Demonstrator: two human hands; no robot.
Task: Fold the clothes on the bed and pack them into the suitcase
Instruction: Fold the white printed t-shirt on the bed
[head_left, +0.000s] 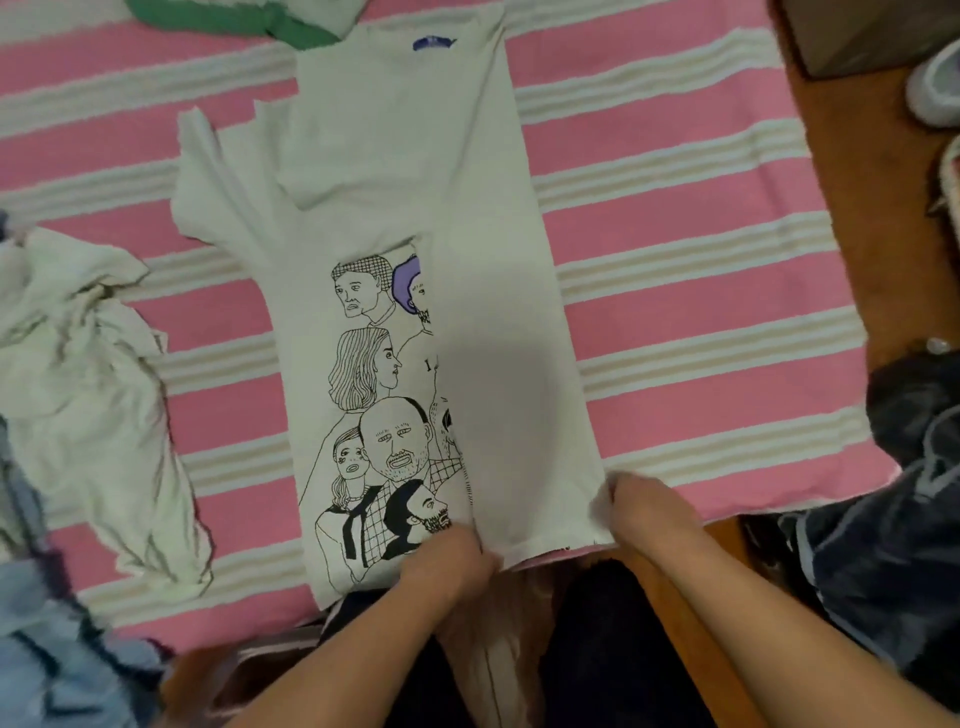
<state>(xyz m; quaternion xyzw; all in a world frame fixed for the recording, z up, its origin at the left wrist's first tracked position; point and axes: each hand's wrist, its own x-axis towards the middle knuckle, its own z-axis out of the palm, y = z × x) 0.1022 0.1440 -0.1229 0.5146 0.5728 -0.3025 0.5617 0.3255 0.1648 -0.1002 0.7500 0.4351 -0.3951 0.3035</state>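
- A pink bedspread with cream and white woven stripes (675, 249) covers most of the view; its near edge ends at a brown wooden surface (852, 171) on the right.
- A pale cotton T-shirt printed with black line-drawn faces (363, 374) lies flat along the middle of the bedspread, collar far, hem near. Its right side is folded over the front as a plain panel that hides about half the print; a short sleeve sticks out at the upper left, and a blue neck label shows at the collar.
- A crumpled off-white garment (88, 395) lies in soft folds on the bedspread to the left, apart from the T-shirt.
- A dark navy bundle of cloth (893, 530) sits at the right edge, partly cut off.
- Light blue fabric (47, 623) fills the lower left corner, blurred and cut off.
- A green-and-white garment (239, 18) is cut off at the top edge.
- The left hand (452, 556) has its fingers curled, pinching the hem at the inner edge of the folded panel.
- The right hand (639, 509) grips the hem's outer right corner, cloth bunched between its fingers.
- A grey shoe (935, 88) is partly visible far right.
- No suitcase can be made out.
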